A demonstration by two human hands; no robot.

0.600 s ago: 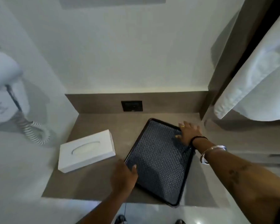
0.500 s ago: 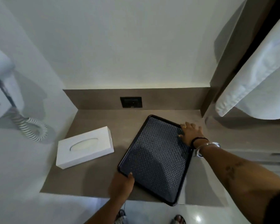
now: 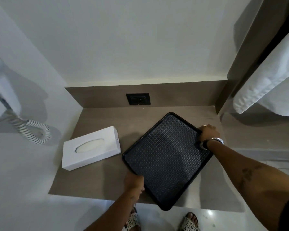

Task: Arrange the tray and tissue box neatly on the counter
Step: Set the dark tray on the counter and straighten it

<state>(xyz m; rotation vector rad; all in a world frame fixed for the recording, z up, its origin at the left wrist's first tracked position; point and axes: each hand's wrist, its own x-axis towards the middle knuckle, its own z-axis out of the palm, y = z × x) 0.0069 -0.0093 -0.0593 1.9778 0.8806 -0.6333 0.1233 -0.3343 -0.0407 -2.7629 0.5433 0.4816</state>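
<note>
Lying skewed on the matte grey-brown worktop (image 3: pixel 98 179), black rounded-corner tray (image 3: pixel 167 157) with a fine woven-pattern base, its near corner overhanging the front edge; sitting just beside its left corner, closer to the worktop's left edge, a smooth white tissue box (image 3: pixel 91 147) with an oval slot. Gripping the tray: left hand (image 3: pixel 134 182) closed over its near-left rim, right hand (image 3: pixel 208 131) curled over its far-right rim. Surrounding all this: plain white walls, a dark socket (image 3: pixel 138 98) in the low backsplash, a white coiled cord (image 3: pixel 34 130) at left, white cloth (image 3: pixel 272 85) hanging at right.

Both arms reach forward; the left hand (image 3: pixel 134 181) and right hand (image 3: pixel 208 131) have fingers curled, gripping.
</note>
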